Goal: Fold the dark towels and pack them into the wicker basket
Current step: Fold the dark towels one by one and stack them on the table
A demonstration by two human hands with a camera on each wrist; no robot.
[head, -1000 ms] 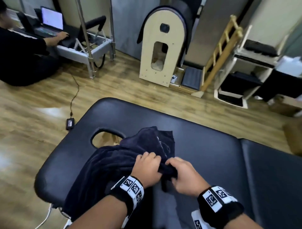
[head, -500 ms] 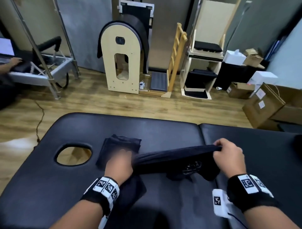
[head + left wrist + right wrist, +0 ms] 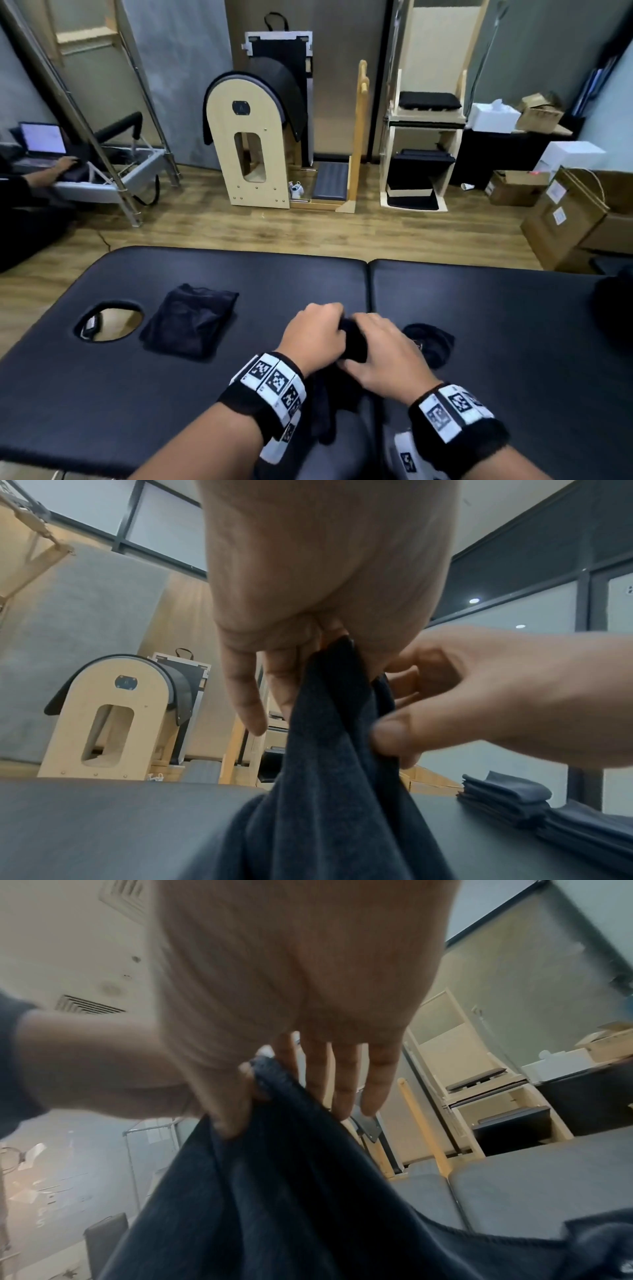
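To my left, a folded dark towel [image 3: 190, 320] and the oval face hole [image 3: 109, 321] broke up the black padded massage bed [image 3: 496, 325]; a stack of folded dark towels [image 3: 507, 799] sat at its right end, open padding between.

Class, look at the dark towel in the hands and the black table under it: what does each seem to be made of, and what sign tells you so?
Dark navy towel: soft woven cloth, probably cotton terry; matte, fuzzy, hanging in limp folds, with a ribbed hem in the right wrist view.
Black padded table: probably vinyl or faux leather over foam; smooth, faintly shiny, rounded edges, a seam between sections.
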